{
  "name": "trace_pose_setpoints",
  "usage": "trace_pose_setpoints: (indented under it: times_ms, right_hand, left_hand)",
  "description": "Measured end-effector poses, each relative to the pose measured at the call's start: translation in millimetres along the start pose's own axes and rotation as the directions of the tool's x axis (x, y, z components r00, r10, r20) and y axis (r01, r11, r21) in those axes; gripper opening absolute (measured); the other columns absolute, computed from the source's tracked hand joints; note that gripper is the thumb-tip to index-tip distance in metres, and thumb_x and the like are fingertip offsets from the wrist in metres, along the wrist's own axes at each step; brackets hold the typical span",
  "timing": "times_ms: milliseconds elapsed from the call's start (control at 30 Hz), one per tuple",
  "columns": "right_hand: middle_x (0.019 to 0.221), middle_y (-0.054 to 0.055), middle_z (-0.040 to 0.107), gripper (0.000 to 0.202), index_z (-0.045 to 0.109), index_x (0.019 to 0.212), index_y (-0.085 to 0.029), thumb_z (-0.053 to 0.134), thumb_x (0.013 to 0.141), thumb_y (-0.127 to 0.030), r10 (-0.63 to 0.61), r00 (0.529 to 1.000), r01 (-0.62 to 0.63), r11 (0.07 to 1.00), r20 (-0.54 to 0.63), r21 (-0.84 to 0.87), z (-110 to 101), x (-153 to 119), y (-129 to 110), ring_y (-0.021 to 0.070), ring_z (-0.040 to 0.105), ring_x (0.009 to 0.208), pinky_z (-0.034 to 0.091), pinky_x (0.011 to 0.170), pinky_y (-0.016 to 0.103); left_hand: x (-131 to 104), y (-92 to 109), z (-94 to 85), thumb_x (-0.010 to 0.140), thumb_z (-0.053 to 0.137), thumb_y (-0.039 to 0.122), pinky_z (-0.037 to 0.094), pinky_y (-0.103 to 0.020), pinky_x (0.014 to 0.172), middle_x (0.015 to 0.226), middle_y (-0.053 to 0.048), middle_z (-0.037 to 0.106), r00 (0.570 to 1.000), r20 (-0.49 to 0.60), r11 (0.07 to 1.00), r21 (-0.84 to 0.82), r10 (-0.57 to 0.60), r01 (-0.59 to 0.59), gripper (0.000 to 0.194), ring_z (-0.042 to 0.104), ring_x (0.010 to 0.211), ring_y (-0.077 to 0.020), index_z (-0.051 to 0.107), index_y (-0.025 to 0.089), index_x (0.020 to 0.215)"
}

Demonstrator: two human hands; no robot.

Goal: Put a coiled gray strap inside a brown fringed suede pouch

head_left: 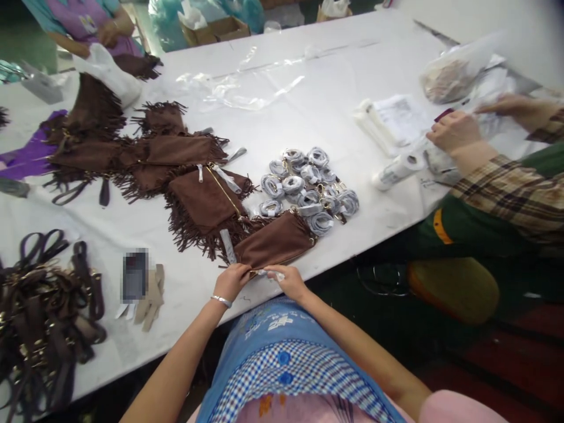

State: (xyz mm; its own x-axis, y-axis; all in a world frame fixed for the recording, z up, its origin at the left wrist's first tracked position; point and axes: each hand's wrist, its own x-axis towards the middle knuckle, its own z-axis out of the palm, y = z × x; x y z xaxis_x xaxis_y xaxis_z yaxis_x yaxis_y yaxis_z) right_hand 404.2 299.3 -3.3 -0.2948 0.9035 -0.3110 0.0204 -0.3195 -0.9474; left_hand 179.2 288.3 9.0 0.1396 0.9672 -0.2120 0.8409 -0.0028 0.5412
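A brown fringed bag (275,239) lies at the table's near edge, in front of me. My left hand (232,282) is closed on the bag's lower left edge, by a small gold-coloured part. Close beside it, my right hand (288,282) pinches a small piece wrapped in whitish film (269,272) at the same edge. Another brown bag (202,197) with a gold zip lies just behind. Coiled straps in pale wrapping (293,184) are grouped behind and to the right of the near bag.
More brown fringed bags (176,150) spread to the back left. Dark straps (53,317) with metal clips pile at the left, near a blurred dark object (134,275). At the right, another person's hands (458,132) work beside a white roll (399,170). A stool (453,291) stands below.
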Motion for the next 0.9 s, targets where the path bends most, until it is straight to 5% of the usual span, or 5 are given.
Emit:
trace_pose_setpoints:
  times_ms: [133, 333, 567, 733, 900]
  right_hand:
    - [0.095, 0.010, 0.075, 0.043, 0.070, 0.103, -0.017, 0.063, 0.077, -0.050, 0.140, 0.973, -0.109, 0.980, -0.184, 0.167, -20.7, 9.7, 9.8, 0.0246, 0.072, 0.082, 0.058, 0.072, 0.037]
    - [0.102, 0.011, 0.071, 0.045, 0.064, 0.104, -0.020, 0.072, 0.070, -0.048, 0.301, 0.916, -0.197, 0.914, -0.267, 0.356, -55.3, 13.5, 19.6, 0.0252, 0.069, 0.096, 0.056, 0.082, 0.040]
    - [0.115, 0.011, 0.068, 0.060, 0.057, 0.118, -0.022, 0.079, 0.066, -0.042, 0.330, 0.944, -0.301, 0.821, 0.028, 0.485, 2.8, 5.9, 8.4, 0.0255, 0.064, 0.109, 0.054, 0.091, 0.044]
    - [0.122, 0.009, 0.067, 0.049, 0.059, 0.114, -0.020, 0.068, 0.070, -0.041, 0.222, 0.969, -0.153, 0.881, -0.106, 0.448, 39.9, 29.5, 3.3, 0.0253, 0.062, 0.113, 0.054, 0.092, 0.040]
    - [0.102, 0.007, 0.074, 0.034, 0.066, 0.101, -0.017, 0.061, 0.069, -0.027, 0.126, 0.970, -0.073, 0.967, -0.208, 0.243, 33.3, 35.3, 3.2, 0.0238, 0.066, 0.098, 0.052, 0.092, 0.039]
  left_hand:
    - [-2.6, -8.7, -8.3, 0.086, 0.052, 0.028, 0.050, -0.031, 0.080, 0.098, -0.007, 0.072, 0.980, -0.146, 0.991, -0.020, -0.136, 0.134, 0.024, 0.065, 0.087, -0.0207, 0.070, 0.024, 0.100]
    - [3.7, -6.5, -14.8, 0.085, 0.052, 0.032, 0.049, -0.026, 0.066, 0.086, -0.002, 0.072, 0.914, -0.246, 0.946, -0.133, -0.321, 0.296, 0.021, 0.067, 0.072, -0.0168, 0.066, 0.022, 0.098]
    - [13.1, 17.6, -18.2, 0.086, 0.050, 0.032, 0.048, -0.025, 0.063, 0.081, 0.000, 0.070, 0.951, -0.165, 0.945, -0.246, -0.261, 0.216, 0.028, 0.063, 0.067, -0.0149, 0.064, 0.022, 0.109]
    - [19.6, 45.6, -19.5, 0.068, 0.072, 0.027, 0.048, -0.033, 0.079, 0.095, -0.005, 0.070, 0.975, -0.106, 0.956, -0.241, -0.196, 0.166, 0.038, 0.064, 0.089, -0.0243, 0.070, 0.024, 0.106]
    - [53.1, 54.1, -29.8, 0.069, 0.068, 0.017, 0.046, -0.036, 0.091, 0.100, -0.005, 0.071, 0.965, -0.113, 0.904, -0.389, -0.238, 0.177, 0.030, 0.062, 0.101, -0.0261, 0.074, 0.024, 0.097]
